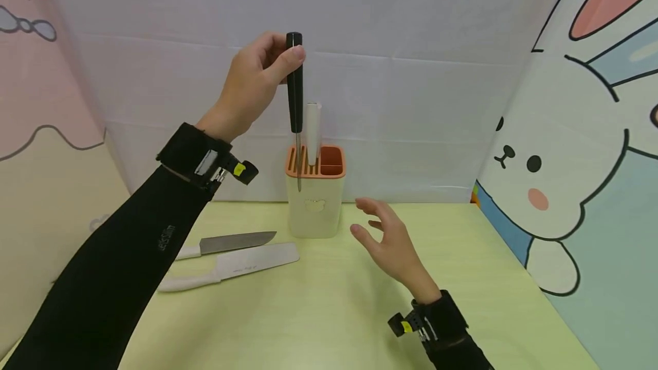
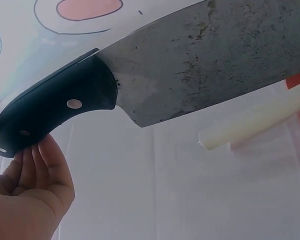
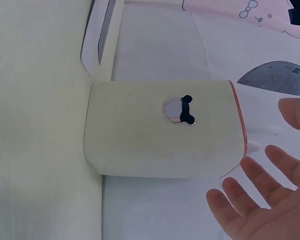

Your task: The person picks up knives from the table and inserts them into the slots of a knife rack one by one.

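My left hand (image 1: 252, 76) grips the black handle of a kitchen knife (image 1: 295, 90) near its end, blade pointing down. Seen edge-on in the head view, the blade overlaps the front rim of a cream knife holder (image 1: 315, 204) with an orange slotted top. The left wrist view shows the wide, stained blade (image 2: 200, 65). In the right wrist view its tip (image 3: 247, 81) is close to the holder's rim; whether they touch I cannot tell. A white handle (image 1: 313, 130) stands up from the slots. My right hand (image 1: 385, 241), fingers loosely bent, holds nothing, to the right of the holder.
Two white-handled knives, one with a pointed blade (image 1: 239, 241) and one with a squared blade (image 1: 257, 260), lie on the pale yellow-green table (image 1: 308, 318) left of the holder. A white sheet (image 1: 411, 101) hangs behind, and a cartoon-printed cloth (image 1: 581, 187) is at the right.
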Available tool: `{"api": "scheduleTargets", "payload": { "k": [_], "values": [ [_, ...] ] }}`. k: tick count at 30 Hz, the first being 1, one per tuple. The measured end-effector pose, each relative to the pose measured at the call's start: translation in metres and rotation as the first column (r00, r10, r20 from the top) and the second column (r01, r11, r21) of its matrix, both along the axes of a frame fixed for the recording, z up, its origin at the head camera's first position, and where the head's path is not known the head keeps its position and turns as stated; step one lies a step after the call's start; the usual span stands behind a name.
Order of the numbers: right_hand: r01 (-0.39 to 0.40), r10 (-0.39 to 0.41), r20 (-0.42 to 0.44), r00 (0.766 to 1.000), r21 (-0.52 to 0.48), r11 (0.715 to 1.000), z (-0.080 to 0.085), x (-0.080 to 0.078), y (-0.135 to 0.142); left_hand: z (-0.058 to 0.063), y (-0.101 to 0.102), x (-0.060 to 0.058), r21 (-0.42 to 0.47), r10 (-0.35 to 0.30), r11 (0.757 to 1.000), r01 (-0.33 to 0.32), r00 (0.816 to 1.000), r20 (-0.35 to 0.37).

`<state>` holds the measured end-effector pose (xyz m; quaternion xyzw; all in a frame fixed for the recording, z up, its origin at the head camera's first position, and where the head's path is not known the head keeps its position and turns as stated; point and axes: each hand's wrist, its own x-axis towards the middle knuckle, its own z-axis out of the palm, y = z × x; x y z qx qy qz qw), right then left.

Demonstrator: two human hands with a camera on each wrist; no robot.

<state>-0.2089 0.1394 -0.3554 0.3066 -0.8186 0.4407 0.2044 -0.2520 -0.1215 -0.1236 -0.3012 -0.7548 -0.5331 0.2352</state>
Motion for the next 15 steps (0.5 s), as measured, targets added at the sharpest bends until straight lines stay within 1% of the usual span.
{"api": "scheduleTargets", "payload": {
  "k": [3, 9, 12, 15],
  "values": [
    [0.006, -0.005, -0.004, 1.0, 0.036, 0.999, -0.007, -0.002, 0.004, 0.005, -0.004, -0.011, 0.006, 0.008, 1.0, -0.008, 1.0, 0.001],
    [0.043, -0.042, -0.011, 0.999, 0.091, 0.995, -0.021, -0.005, 0.017, 0.014, -0.006, -0.022, 0.008, 0.036, 0.999, -0.036, 0.999, 0.013],
    [0.068, -0.068, -0.005, 0.998, 0.113, 0.991, -0.025, -0.005, 0.025, 0.017, -0.006, -0.029, 0.005, 0.045, 0.999, -0.045, 0.999, 0.025],
    [0.082, -0.082, -0.006, 0.997, 0.128, 0.988, -0.029, -0.006, 0.032, 0.017, -0.006, -0.036, 0.002, 0.05, 0.999, -0.05, 0.998, 0.037]
  ]
}}
